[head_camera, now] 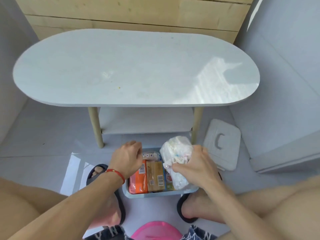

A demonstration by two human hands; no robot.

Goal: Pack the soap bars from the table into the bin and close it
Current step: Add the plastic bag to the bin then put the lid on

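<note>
Fingers point(178, 166) of the right hand point(197, 167) are gripping a white plastic bag point(176, 153) over the right side of the bin point(155, 194). Left hand point(127, 158) is hanging over the bin's left side, fingers loosely curled, holding nothing. Soap bars, an orange one point(138, 181) and a tan one point(155, 176), are lying inside the bin. Right of the bin, the lid point(222, 144) is lying on the floor.
</note>
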